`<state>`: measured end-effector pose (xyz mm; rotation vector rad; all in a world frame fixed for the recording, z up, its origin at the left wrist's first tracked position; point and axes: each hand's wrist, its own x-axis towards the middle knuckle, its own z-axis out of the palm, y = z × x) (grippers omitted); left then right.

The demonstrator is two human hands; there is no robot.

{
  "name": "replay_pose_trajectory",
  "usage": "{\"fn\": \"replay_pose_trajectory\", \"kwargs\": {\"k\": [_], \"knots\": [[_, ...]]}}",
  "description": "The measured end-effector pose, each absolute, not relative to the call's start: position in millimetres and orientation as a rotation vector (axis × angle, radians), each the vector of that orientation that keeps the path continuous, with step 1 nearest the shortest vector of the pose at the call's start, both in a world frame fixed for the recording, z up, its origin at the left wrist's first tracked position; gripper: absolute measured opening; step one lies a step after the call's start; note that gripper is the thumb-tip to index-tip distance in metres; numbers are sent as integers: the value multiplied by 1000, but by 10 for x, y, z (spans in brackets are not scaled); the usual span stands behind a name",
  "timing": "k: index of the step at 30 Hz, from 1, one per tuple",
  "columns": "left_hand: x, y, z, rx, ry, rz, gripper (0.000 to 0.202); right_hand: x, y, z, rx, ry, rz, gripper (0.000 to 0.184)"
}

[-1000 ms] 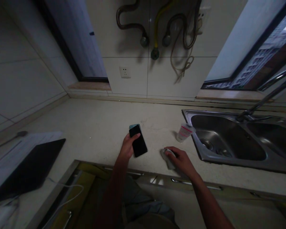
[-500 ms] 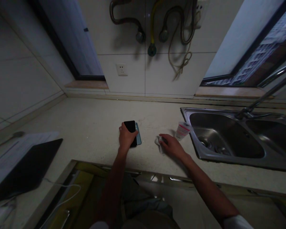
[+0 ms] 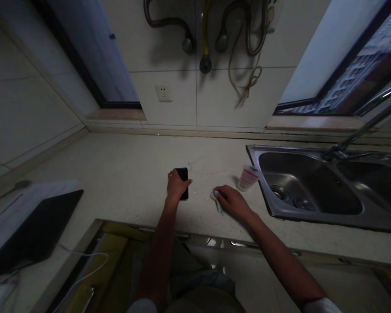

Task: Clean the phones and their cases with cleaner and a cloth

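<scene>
A black phone lies on the pale countertop with my left hand resting over its near half, fingers curled round it. To the right, my right hand presses down on a small crumpled grey cloth on the counter. A small clear cup with a pink label lies tipped beside the sink's left rim, just beyond my right hand.
A steel double sink with a tap fills the right side. A dark flat panel and a white cable lie at the left. Hoses and a wall socket are on the tiled back wall.
My left hand carried the phone away from me and lowered it onto the counter, over the teal thing seen earlier. My right hand slid the cloth further from the edge.
</scene>
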<state>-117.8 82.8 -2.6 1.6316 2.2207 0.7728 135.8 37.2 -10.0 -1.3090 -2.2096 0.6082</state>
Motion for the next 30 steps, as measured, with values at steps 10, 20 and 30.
{"fn": "replay_pose_trajectory", "kwargs": {"k": [10,20,30], "knots": [[-1133,889,162,1652,2422,323,74,1376,404,-178,-1290,-2147,471,29],[-1190,920,145,1509,2439,472,91,1370,394,-165,-1156,-2010,420,27],[-924,615,257,1179,2030,1231,102,1100,464,45,-1011,-1553,1137,38]]}}
